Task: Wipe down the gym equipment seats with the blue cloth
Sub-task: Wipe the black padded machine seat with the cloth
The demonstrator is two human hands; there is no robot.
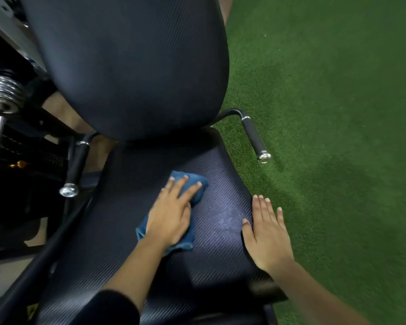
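Pressing blue cloth, left hand flat; long axis toward backrest

Blue cloth mostly hidden under left hand; only its far end and near hem show. Backrest top cut by upper edge. Seat front cut by bottom edge, part of its right rim covered by right hand. Both forearms run out of frame below. Weight plates blurred, cropped at left edge. Yellow sticker unreadable. Orange spot too blurred to identify.
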